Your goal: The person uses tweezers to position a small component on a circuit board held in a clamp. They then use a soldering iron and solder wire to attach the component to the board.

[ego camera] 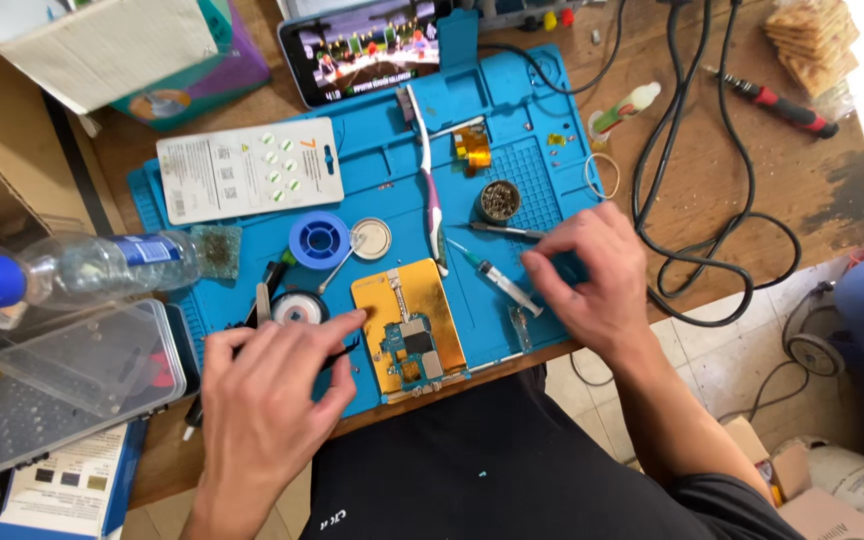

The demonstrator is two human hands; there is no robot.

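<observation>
My left hand rests on the blue work mat, fingers curled around thin black tweezers, index finger reaching toward a gold holder plate that carries a small blue circuit board. To the right of the plate, my right hand lies over the mat's edge with fingertips pinched near a syringe; whether it grips anything is hidden. A dark pen-like tool lies just above that hand.
A toothbrush, solder spool, round tins, brass wool pot and white card sit on the mat. A phone stands behind, black cables right, a water bottle and clear box left.
</observation>
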